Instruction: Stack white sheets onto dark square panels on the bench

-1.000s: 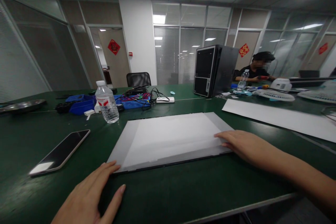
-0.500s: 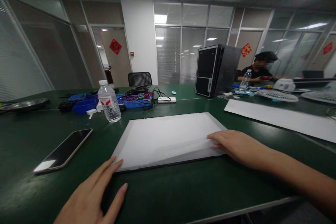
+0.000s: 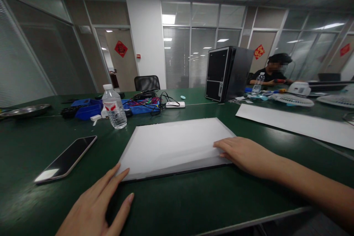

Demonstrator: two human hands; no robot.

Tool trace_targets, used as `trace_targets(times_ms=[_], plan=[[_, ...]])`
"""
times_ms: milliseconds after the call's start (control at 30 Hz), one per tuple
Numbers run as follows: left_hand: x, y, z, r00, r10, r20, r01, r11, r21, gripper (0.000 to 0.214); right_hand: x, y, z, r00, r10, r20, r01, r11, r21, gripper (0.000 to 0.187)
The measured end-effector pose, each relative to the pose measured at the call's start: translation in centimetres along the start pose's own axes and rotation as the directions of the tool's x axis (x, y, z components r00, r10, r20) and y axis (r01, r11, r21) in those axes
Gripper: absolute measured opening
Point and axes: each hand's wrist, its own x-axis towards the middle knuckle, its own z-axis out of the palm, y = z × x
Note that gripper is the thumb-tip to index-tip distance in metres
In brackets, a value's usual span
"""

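A flat white sheet-like panel (image 3: 171, 145) with a thin dark edge lies on the green table in front of me. My left hand (image 3: 95, 201) has its fingers spread, the fingertips touching the panel's near left corner and the thumb apart over the table. On the panel's right side rests my right hand (image 3: 243, 155), fingers stretched out over the white surface near the edge. Its thumb is partly hidden. A soft ripple shows along the near side of the white surface. Left of the panel lies a phone (image 3: 68, 158), and a clear water bottle (image 3: 114, 108) stands behind my left hand.
Blue trays (image 3: 90, 110) with tangled cables stand farther back. A black computer tower (image 3: 229, 73) stands at back right. To the right lies a long white board (image 3: 295, 125). A person (image 3: 272, 72) sits at the far right among white fan parts. The table's front edge (image 3: 257, 223) is near me.
My right hand has slid slightly left, and the white panel's right edge has shifted a little left with it. My left hand stays nearly still at the corner.
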Motion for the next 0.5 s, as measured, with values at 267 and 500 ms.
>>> trace_targets(times_ms=[267,500], plan=[[-0.06,-0.11,0.12,1.000,-0.009,0.006,0.009,1.000,0.001,0.057,0.55,-0.44,0.42,0.999,-0.031,-0.016,0.031,0.999,-0.043,0.035],[-0.09,-0.21,0.40,1.000,-0.015,0.001,0.015,1.000,-0.013,0.056,0.74,-0.57,0.98,0.996,-0.052,-0.079,0.050,0.998,-0.030,0.034]])
